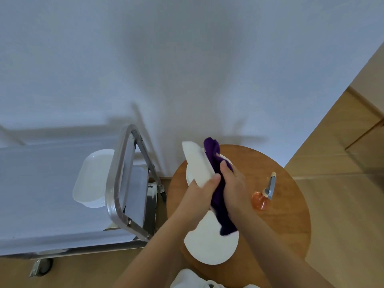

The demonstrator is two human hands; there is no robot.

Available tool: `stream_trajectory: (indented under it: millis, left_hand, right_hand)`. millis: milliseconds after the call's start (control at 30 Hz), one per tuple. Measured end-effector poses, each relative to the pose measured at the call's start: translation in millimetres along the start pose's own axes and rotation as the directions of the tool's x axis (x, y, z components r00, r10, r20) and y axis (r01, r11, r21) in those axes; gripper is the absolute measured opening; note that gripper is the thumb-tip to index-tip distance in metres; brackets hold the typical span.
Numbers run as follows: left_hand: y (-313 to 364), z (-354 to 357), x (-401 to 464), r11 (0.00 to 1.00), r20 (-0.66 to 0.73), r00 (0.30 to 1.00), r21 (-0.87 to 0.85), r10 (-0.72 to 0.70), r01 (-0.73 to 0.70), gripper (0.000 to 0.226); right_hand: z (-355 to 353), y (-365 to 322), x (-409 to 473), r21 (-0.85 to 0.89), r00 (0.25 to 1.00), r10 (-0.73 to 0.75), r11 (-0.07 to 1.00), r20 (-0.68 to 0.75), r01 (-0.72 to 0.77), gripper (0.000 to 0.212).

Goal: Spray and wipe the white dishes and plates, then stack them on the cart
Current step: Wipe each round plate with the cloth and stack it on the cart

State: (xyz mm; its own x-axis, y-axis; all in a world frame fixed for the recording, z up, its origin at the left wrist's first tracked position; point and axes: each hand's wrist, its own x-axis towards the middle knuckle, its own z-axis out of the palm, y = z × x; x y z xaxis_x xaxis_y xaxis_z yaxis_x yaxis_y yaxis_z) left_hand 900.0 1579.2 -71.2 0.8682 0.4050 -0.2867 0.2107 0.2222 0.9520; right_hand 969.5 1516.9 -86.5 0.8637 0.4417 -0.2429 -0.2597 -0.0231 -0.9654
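We take the round wooden table [291, 204] as our landmark. Above its middle our left hand [199, 196] holds a white dish [198, 163] tilted up on edge, thumb curled over the dish's near end and the other fingers hidden behind it. Our right hand [232, 183] grips a purple cloth [216, 177], fingers curled round the bunched fabric and pressing it against the dish's inner face; the cloth's top sticks out past the dish's far rim and its tail hangs down below both hands. On the table, under the hands, lies a round white plate [209, 244] near the table's near edge, and another white plate [189, 179] shows partly behind the held dish, toward the table's far side. An orange spray bottle [262, 198] with a grey trigger head stands on the table's right part, apart from the plates. To the left of the table stands the steel cart [118, 183], its top covered in pale cloth, and a stack of white dishes [91, 179] rests on it behind the looped handle.
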Motion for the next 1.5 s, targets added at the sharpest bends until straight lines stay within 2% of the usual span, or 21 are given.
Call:
stream_trajectory:
  millis: [100, 233, 333, 400, 500, 633, 767, 833, 900, 933, 967, 1000, 1033, 1067, 1100, 1167, 1233, 1333, 1367, 1433, 1500]
  left_hand:
    - [-7, 0, -8, 0.993, 0.024, 0.999, 0.118, -0.028, 0.025, 0.006]
    - [-8, 0, -9, 0.993, 0.045, 0.997, 0.100, -0.060, 0.056, 0.013]
    - [-4, -5, -3, 0.997, 0.011, 0.999, -0.059, -0.040, 0.041, 0.009]
    - [-2, -7, 0, 0.978, -0.057, 0.997, -0.204, -0.047, 0.034, 0.018]
    - [-4, -6, 1, 0.943, -0.114, 0.990, -0.329, -0.087, 0.045, 0.008]
    - [-8, -18, 0, 0.895, -0.113, 0.981, -0.436, -0.158, 0.094, 0.037]
    - [-7, -29, -5, 0.894, -0.062, 0.989, -0.438, -0.136, 0.095, 0.053]
    - [-5, -33, -8, 0.914, -0.032, 0.991, -0.390, -0.130, 0.108, 0.059]
    - [-4, -38, -11, 0.945, 0.039, 0.993, -0.305, -0.114, 0.120, 0.055]
    - [-5, -37, -13, 0.972, 0.094, 0.989, -0.199, -0.110, 0.127, 0.047]
    - [-7, -35, -14, 0.993, 0.150, 0.982, -0.004, -0.116, 0.118, 0.038]
    - [-10, -32, -16, 0.964, 0.196, 0.971, 0.253, -0.134, 0.082, 0.030]
    - [-15, -29, -16, 0.854, 0.222, 0.961, 0.519, -0.166, 0.028, 0.027]
    - [-19, -28, -14, 0.689, 0.234, 0.954, 0.724, -0.190, -0.040, 0.032]
    - [-23, -28, -12, 0.539, 0.248, 0.949, 0.836, -0.196, -0.107, 0.042]
    - [-27, -30, -7, 0.351, 0.304, 0.931, 0.910, -0.202, -0.221, 0.060]
    - [-30, -33, -4, 0.206, 0.345, 0.916, 0.930, -0.205, -0.305, 0.068]
    - [-38, -37, -1, 0.008, 0.318, 0.927, 0.946, -0.198, -0.323, 0.077]
    - [-38, -41, 0, 0.008, 0.295, 0.933, 0.954, -0.204, -0.300, 0.084]
    - [-35, -54, 1, 0.182, 0.239, 0.953, 0.962, -0.185, -0.205, 0.099]
    - [-33, -67, 3, 0.312, 0.128, 0.990, 0.945, -0.060, -0.103, 0.106]
  right_hand:
    - [-3, -18, 13, -0.042, 0.992, 0.098, 0.995, 0.080, -0.095, 0.031]
    - [-3, -23, 19, -0.111, 0.984, 0.099, 0.990, 0.151, -0.083, 0.038]
    - [-4, -15, 9, -0.118, 0.980, 0.012, 0.993, 0.200, 0.012, 0.031]
    - [-4, -11, 0, -0.164, 0.966, -0.060, 0.981, 0.251, 0.104, 0.027]
    - [-6, -6, -6, -0.273, 0.934, -0.177, 0.925, 0.309, 0.265, 0.031]
    - [-16, 7, -10, -0.390, 0.904, -0.291, 0.829, 0.312, 0.401, 0.030]
    - [-30, 27, -7, -0.433, 0.896, -0.354, 0.787, 0.267, 0.440, 0.029]
    - [-35, 34, -3, -0.439, 0.908, -0.337, 0.796, 0.250, 0.417, 0.026]
    - [-34, 33, 4, -0.489, 0.941, -0.248, 0.806, 0.231, 0.333, 0.021]
    - [-31, 28, 8, -0.506, 0.969, -0.160, 0.830, 0.189, 0.236, 0.015]
    - [-27, 22, 12, -0.475, 0.992, -0.045, 0.875, 0.117, 0.095, 0.016]
    - [-24, 13, 16, -0.380, 0.992, 0.118, 0.920, 0.038, -0.095, 0.026]
    - [-21, 6, 18, -0.241, 0.952, 0.306, 0.925, 0.010, -0.295, 0.039]
    - [-20, 2, 19, -0.106, 0.892, 0.451, 0.889, 0.035, -0.446, 0.053]
    - [-20, 1, 20, -0.028, 0.846, 0.525, 0.851, 0.087, -0.525, 0.064]
    - [-23, 6, 18, 0.014, 0.835, 0.520, 0.848, 0.178, -0.530, 0.070]
    - [-29, 11, 18, 0.019, 0.851, 0.484, 0.867, 0.201, -0.498, 0.054]
    - [-37, 16, 20, -0.010, 0.869, 0.464, 0.883, 0.170, -0.469, 0.027]
    - [-40, 18, 21, -0.005, 0.878, 0.454, 0.889, 0.150, -0.459, 0.023]
    - [-47, 21, 23, 0.013, 0.890, 0.445, 0.894, 0.095, -0.448, 0.020]
    - [-54, 24, 22, 0.041, 0.895, 0.443, 0.895, 0.051, -0.445, 0.018]
